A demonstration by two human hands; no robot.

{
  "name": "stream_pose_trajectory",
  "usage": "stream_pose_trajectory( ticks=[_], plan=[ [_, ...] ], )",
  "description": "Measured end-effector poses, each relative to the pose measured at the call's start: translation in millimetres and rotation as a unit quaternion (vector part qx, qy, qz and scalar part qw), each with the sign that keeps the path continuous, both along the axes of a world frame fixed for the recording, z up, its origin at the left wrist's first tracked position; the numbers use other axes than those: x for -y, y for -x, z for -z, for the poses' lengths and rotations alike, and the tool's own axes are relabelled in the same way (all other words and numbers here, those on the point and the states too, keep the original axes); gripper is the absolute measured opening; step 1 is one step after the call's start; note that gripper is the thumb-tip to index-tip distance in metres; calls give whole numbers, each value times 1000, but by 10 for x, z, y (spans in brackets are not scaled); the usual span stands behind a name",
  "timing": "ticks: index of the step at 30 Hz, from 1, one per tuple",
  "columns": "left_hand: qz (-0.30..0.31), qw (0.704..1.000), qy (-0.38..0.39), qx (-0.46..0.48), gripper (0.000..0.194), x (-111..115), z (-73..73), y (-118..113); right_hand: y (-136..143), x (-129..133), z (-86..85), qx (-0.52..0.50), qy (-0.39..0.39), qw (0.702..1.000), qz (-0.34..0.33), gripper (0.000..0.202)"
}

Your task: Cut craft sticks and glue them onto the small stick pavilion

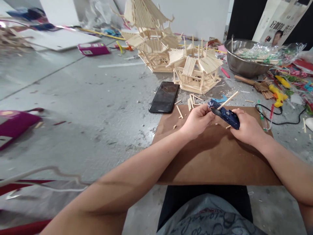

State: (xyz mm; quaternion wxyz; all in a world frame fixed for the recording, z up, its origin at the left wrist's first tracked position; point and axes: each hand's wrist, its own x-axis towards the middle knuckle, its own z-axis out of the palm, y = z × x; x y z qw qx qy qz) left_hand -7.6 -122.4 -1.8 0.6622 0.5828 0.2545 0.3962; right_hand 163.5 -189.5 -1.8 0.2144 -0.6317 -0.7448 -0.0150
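My right hand [248, 127] is wrapped round the handle of a dark blue cutting tool [226, 115] above the brown board [215, 160]. A thin wooden stick [228, 99] lies across the tool's jaws and points up to the right. My left hand [199, 120] is closed at the tool's left end, its fingertips pinched; what they hold is too small to make out. Short cut stick pieces [191, 101] are scattered by the board's far edge. Behind them stand a small wooden stick model [199, 70] and a taller tiered one [153, 42].
A black phone [164, 97] lies left of the board's far edge. At the back right are a metal bowl [246, 65] with sticks and plastic, and a yellow glue gun [278, 95] with a black cord. Purple boxes [94, 49] are on the left.
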Motion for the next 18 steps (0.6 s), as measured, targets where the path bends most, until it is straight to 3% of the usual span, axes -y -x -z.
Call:
stream_pose_trajectory(
  ticks=[13, 18],
  plan=[
    [-5, 1000, 3, -2, 38, -1, 3, 7, 64, 0, -92, 61, 55, 995, 54, 37],
    [-15, 999, -32, 2, 35, -15, 46, -4, 90, 1, -136, 70, 79, 992, 67, 35]
  ],
)
